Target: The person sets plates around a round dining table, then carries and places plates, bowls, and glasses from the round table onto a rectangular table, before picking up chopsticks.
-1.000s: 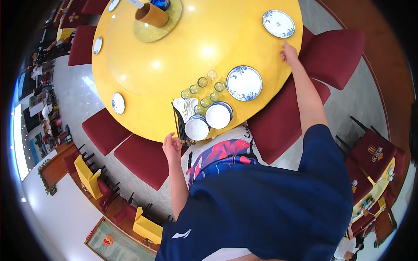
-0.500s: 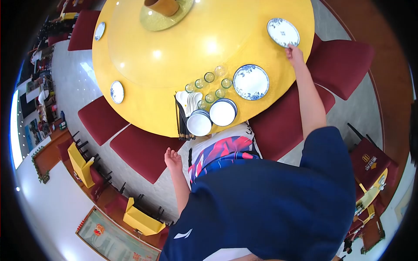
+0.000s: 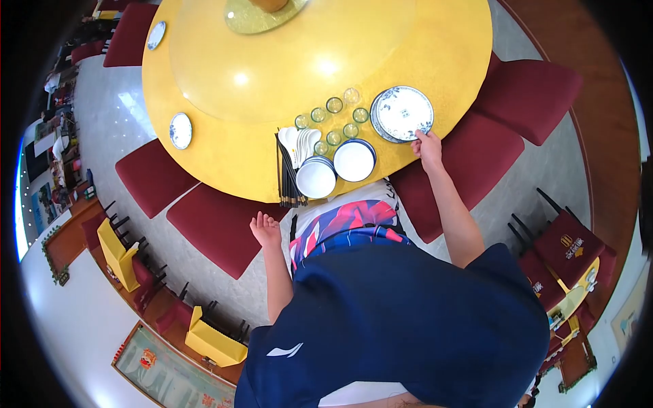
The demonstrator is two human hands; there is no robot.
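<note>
My right hand (image 3: 428, 149) grips the near rim of a white plate (image 3: 405, 111) with a blue floral border. That plate is over the plate stack (image 3: 378, 127), largely covering it; whether the two touch I cannot tell. My left hand (image 3: 265, 229) hangs off the table's near edge, empty, its fingers loosely curled and apart. To the left of the plates are several small glasses (image 3: 334, 105), two stacks of white bowls, one left (image 3: 316, 179) and one right (image 3: 354, 161), white spoons (image 3: 306, 144) and a bundle of dark chopsticks (image 3: 290, 178).
The round yellow table (image 3: 238, 163) carries a glass turntable (image 3: 286, 81) with a brown pot (image 3: 270, 4) at its middle. Single plates lie at the left edge, one nearer (image 3: 181, 130) and one farther (image 3: 156, 35). Dark red chairs (image 3: 218, 228) ring the table.
My right hand has brought the plate from the table's right side leftward and nearer, over the plate stack. My left hand stays beside the table with little change.
</note>
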